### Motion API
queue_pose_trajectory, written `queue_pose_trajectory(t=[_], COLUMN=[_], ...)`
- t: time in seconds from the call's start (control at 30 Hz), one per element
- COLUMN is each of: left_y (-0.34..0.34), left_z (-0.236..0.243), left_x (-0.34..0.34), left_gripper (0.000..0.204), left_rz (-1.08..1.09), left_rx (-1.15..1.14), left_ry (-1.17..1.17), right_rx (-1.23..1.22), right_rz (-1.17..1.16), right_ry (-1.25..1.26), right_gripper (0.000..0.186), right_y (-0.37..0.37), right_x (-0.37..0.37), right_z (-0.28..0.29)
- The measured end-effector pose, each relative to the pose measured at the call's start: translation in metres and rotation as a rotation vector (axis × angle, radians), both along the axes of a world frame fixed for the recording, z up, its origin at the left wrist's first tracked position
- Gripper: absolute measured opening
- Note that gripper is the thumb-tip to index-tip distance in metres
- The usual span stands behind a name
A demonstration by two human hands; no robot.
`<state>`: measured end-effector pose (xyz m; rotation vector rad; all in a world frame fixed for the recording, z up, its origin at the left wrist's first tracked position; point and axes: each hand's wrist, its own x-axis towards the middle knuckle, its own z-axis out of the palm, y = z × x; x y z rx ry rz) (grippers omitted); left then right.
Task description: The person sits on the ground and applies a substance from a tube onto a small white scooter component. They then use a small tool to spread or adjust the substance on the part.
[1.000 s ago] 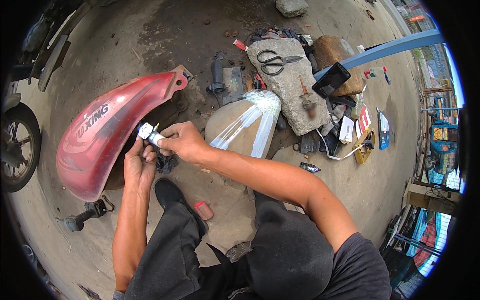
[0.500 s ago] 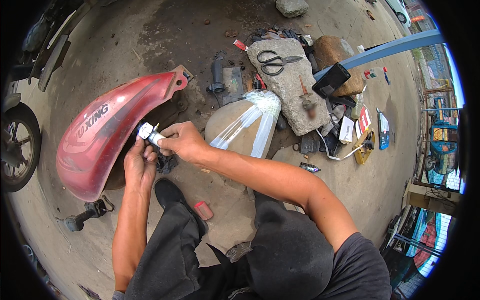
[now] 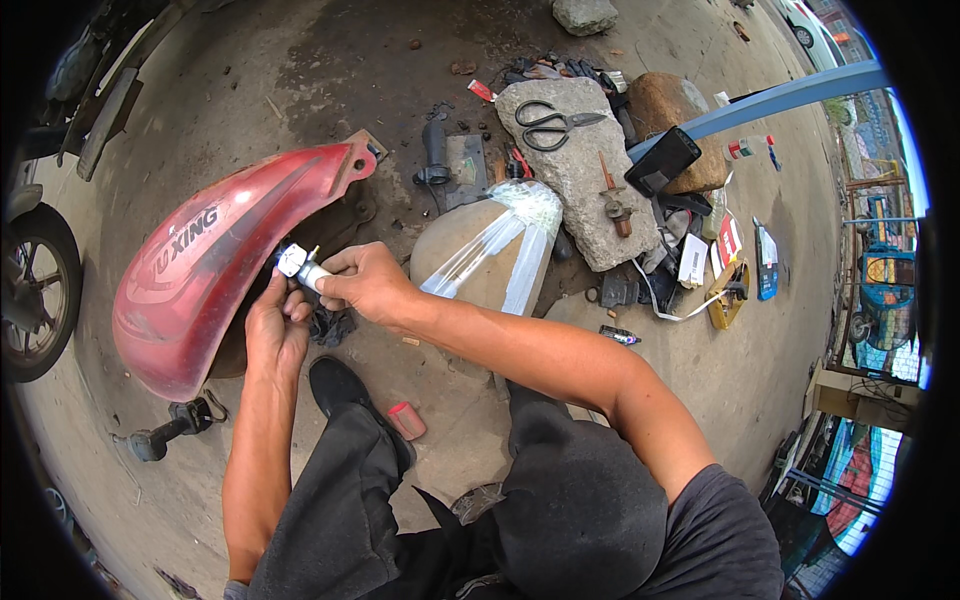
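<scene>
My left hand (image 3: 275, 318) is closed around the lower side of a small silver fuel valve (image 3: 291, 262) with a brass spout and a pale cylindrical end. The fingers of my right hand (image 3: 368, 286) pinch that pale end from the other side. Both hands are beside the open edge of a red motorcycle fuel tank (image 3: 205, 265), which lies tilted on the ground to the left. The palm-side fingers hide part of the valve.
A flat stone (image 3: 570, 165) bears black-handled scissors (image 3: 545, 127) and a rusty old valve (image 3: 615, 208). Nearby lie a taped rounded tank (image 3: 455, 245), a phone (image 3: 663, 160), a yellow tool (image 3: 730, 295) and a pink cylinder (image 3: 407, 421). A motorcycle wheel (image 3: 42, 295) stands at left.
Both hands keep their grip on the valve with almost no movement. The rest of the scene stays in place.
</scene>
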<state>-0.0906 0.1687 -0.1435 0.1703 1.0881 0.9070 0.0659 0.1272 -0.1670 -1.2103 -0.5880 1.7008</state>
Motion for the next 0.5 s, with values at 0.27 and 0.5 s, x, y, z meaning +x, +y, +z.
queue_pose_trajectory(t=[0.27, 0.5], left_y=[-0.0019, -0.0023], left_z=[-0.0010, -0.0009], left_x=[-0.0009, 0.0004], left_gripper=[0.017, 0.018], left_rz=[0.000, -0.030], left_rx=[0.004, 0.033], left_ry=[-0.018, 0.102], right_rx=[0.005, 0.001], right_rz=[-0.004, -0.085], right_ry=[0.001, 0.022], right_gripper=[0.027, 0.017], right_y=[0.0000, -0.0011], right_x=[-0.0013, -0.0040], right_z=[-0.0011, 0.0027])
